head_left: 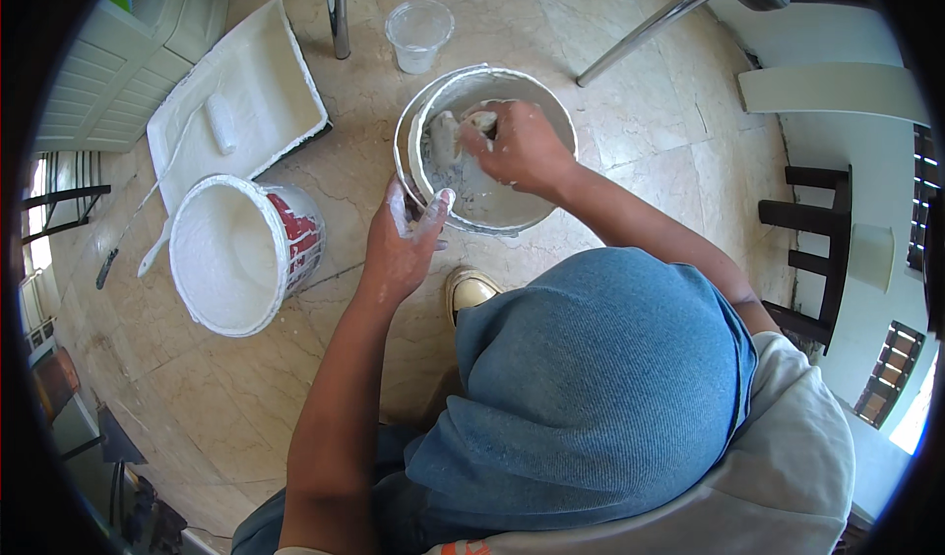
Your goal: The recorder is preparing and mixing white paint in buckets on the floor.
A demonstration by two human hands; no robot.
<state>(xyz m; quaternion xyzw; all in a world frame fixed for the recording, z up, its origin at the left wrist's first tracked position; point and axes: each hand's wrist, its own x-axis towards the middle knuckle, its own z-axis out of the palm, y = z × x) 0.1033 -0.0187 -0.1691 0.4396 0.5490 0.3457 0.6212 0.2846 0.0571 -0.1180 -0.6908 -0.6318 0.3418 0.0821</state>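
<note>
A white-coated bucket [547, 110] stands on the floor in front of me, with greyish-white wet mix inside and its wire handle lying along the left side. My left hand [406, 228], smeared with white, grips the bucket's near-left rim, thumb on the edge and fingers outside. Inside the bucket is my right hand [529, 149], fingers closed and spotted with white. A whitish, coated lump [446, 139] shows beside its fingertips; I cannot make out whether it is a tool or a clump, and the fingers partly hide what they hold.
Left of the bucket stands a paint pail [219, 250] with white inside and a red label. Behind it, a paint tray [266, 73] holds a white roller [220, 125]. A clear plastic tub [419, 38] sits beyond the bucket, near metal legs [337, 12]. My shoe [471, 291] is close by.
</note>
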